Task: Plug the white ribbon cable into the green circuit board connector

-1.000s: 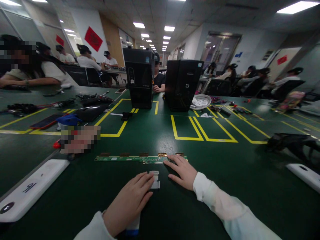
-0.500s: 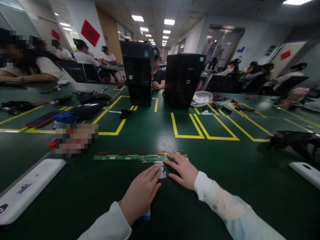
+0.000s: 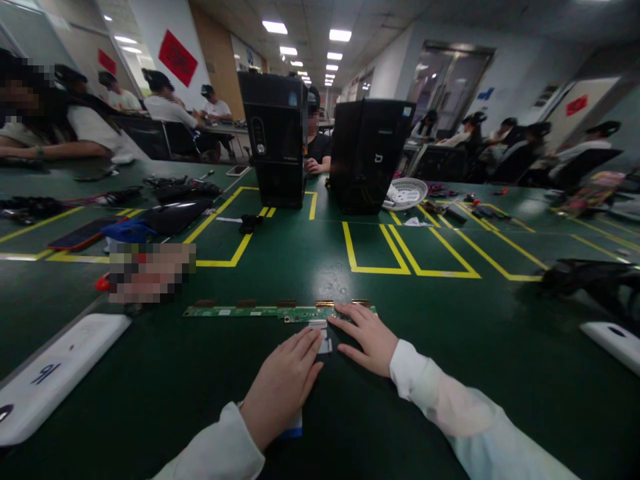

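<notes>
Your left hand (image 3: 284, 381), fingers together, covers the ribbon cable (image 3: 326, 344); I cannot tell its grip. The cable's end lies by the circuit board (image 3: 267, 313), where your right hand (image 3: 371, 341) rests spread, probably for keeping this board steady.

Green table (image 3: 280, 287): circuit board (image 3: 267, 312), ribbon cable (image 3: 325, 345), black towers (image 3: 280, 140), white basket (image 3: 424, 192).

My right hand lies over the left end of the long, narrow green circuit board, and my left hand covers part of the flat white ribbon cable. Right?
Not quite: the head view shows the right hand over the right end of the long, narrow green circuit board. The left hand does cover part of the flat white ribbon cable.
</notes>
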The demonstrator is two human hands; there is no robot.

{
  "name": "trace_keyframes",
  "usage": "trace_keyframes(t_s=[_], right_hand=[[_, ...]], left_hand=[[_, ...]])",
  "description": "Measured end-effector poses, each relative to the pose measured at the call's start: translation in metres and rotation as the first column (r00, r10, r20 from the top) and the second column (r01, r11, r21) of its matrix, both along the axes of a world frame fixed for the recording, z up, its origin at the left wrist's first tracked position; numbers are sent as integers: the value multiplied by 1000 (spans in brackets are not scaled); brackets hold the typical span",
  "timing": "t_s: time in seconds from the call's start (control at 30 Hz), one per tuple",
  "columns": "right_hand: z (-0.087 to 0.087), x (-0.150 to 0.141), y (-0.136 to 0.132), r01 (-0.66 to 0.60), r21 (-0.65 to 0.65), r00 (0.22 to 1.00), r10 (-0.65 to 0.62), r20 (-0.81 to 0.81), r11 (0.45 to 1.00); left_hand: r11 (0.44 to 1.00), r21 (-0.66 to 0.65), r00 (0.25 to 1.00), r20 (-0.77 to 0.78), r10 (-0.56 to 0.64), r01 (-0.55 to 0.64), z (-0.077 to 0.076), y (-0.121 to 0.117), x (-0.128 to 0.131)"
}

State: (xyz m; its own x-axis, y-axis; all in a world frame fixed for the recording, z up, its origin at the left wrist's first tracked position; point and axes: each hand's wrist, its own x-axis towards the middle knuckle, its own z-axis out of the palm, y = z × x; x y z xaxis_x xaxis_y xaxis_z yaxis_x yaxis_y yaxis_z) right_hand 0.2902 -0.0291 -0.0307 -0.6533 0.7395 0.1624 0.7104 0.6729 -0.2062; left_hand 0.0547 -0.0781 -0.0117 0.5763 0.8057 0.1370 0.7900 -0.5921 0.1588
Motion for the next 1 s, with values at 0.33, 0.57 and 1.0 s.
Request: trace_keyframes(t_s=[0.33, 0.57, 1.0], right_hand=[[2, 3, 1, -18, -35, 1000, 17, -15, 999], [2, 2, 1, -16, -35, 1000, 16, -17, 999], [-1, 3, 1, -13, -26, 1000, 13, -27, 1000]], left_hand=[[1000, -23, 1000, -19, 2, -2, 5, 2, -1], [999, 7, 999, -31, 40, -40, 3, 2, 7], [989, 69, 991, 21, 130, -131, -3, -3, 25]])
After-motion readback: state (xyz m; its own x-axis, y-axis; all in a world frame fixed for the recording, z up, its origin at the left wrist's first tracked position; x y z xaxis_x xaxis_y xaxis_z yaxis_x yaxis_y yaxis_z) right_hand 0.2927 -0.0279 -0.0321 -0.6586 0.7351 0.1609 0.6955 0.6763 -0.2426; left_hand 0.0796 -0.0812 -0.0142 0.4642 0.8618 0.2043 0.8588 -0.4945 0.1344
